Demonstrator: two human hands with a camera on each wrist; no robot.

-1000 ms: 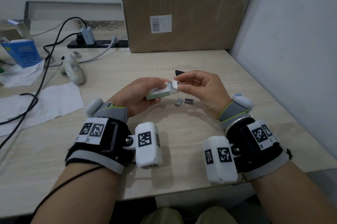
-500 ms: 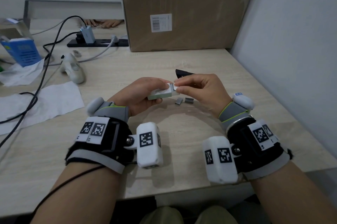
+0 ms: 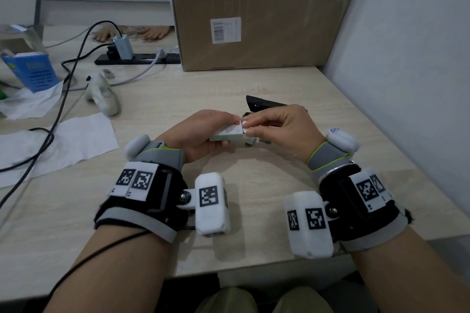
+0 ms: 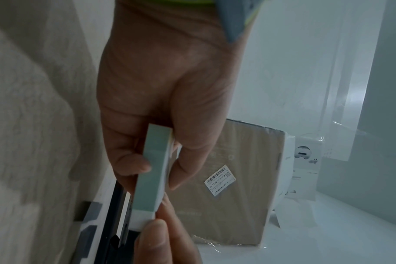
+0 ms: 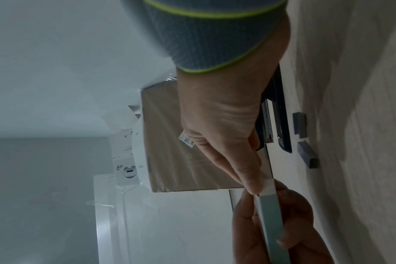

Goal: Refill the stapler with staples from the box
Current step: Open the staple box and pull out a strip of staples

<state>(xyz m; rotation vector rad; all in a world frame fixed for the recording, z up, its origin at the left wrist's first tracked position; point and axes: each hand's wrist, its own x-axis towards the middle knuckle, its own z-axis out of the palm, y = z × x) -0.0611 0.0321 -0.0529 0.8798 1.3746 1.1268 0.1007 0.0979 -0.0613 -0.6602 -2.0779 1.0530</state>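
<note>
My left hand (image 3: 216,134) holds a small green and white staple box (image 3: 229,133) just above the desk. The right hand (image 3: 246,127) pinches the box's white end between thumb and forefinger. In the left wrist view the box (image 4: 151,171) stands edge-on, with the right fingertips (image 4: 156,230) at its white end. A black stapler (image 3: 264,104) lies open on the desk behind the right hand. In the right wrist view the stapler (image 5: 280,125) shows its metal channel. Beside it lie two grey staple strips (image 5: 300,125).
A big cardboard carton (image 3: 254,12) stands at the back and a grey wall (image 3: 407,83) runs along the right. To the left are a white controller (image 3: 103,96), paper sheets (image 3: 71,139), black cables (image 3: 63,99), a power strip (image 3: 137,59) and a blue box (image 3: 33,71).
Both hands have eased slightly away from me with the box. The right fingers have closed in on its white end, which sticks out less than before.
</note>
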